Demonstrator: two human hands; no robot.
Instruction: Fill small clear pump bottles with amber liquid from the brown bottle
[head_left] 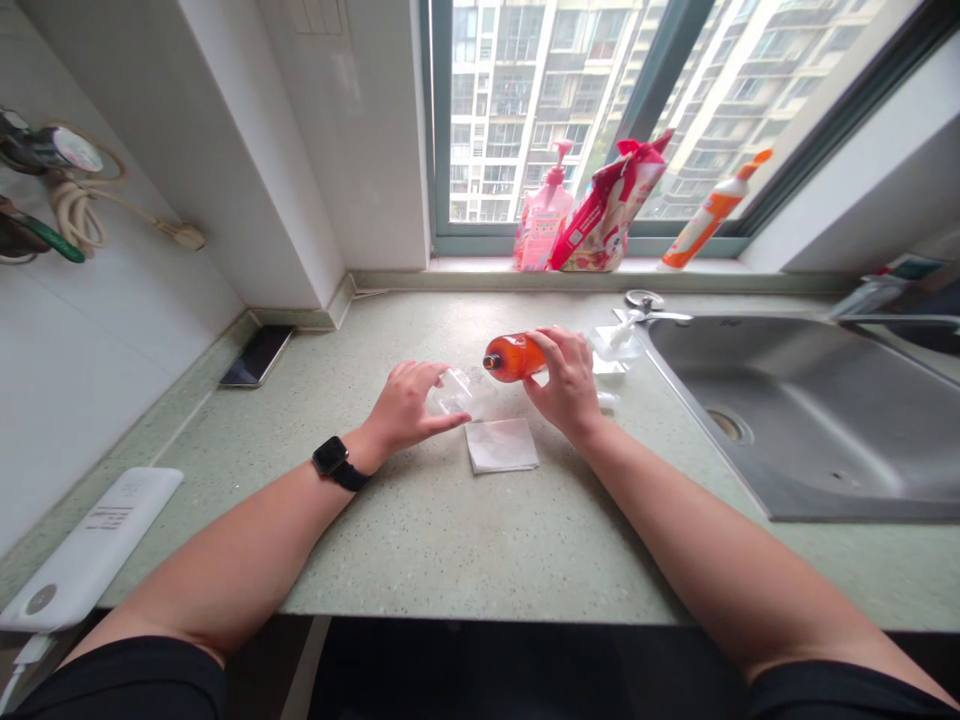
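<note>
Your right hand (566, 385) is curled around an orange bottle (517, 358), with the thumb and fingers spread about as wide as the bottle is thick. The bottle is tipped over on its side, and its dark mouth points to the left, toward your other hand. Your left hand (409, 405) makes a wide C, with the thumb and fingers on a clear container (455, 392). You have the container just beside the bottle's mouth, over the middle of the tabletop (465, 560), but I can't tell if it is touching the top. A black watch (330, 457) is on your left wrist. Just in front of the container, nearer to you, lies a folded white cloth or paper (502, 447). Behind your right hand, close to the sink's left edge, there is a clear and white plastic thing (619, 342), too blurry to name. The gray metal sink (825, 425) is set into the right side of the tabletop. A dark phone (259, 356) lies near the back left corner, and a white power bank (97, 545) with a cable (30, 655) lies at the front left corner. On the window ledge past the back edge stand a pink pump bottle (541, 228), a red bag (611, 212) and a leaning orange and white bottle (709, 220).
</note>
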